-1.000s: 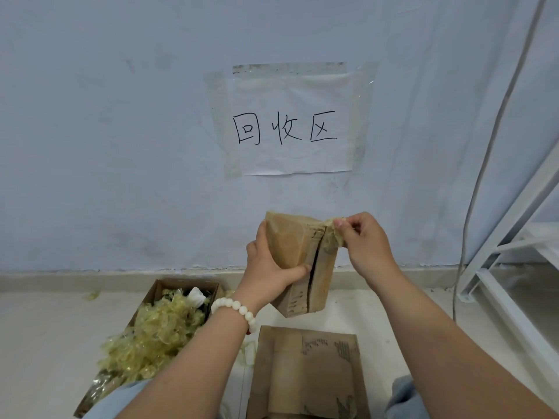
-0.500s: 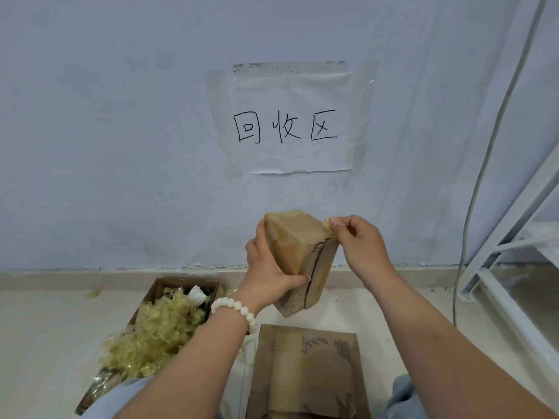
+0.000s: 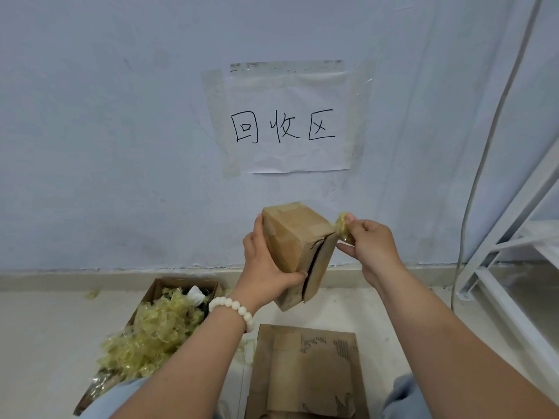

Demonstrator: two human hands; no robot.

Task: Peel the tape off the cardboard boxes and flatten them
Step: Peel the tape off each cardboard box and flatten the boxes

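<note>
Between our hands, the small brown cardboard box sits clamped in our left hand; our right hand pinches crumpled yellowish tape, seemingly still attached. Pull steadily along the seam.

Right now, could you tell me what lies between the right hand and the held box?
In the head view, crumpled yellowish tape pinched by the right hand stretches to the box corner.

— What lies on the floor?
— A flattened cardboard piece near the middle, and to its left an open box heaped with crumpled yellowish tape.
— Anything else?
— A white rack's foot at right.
</note>
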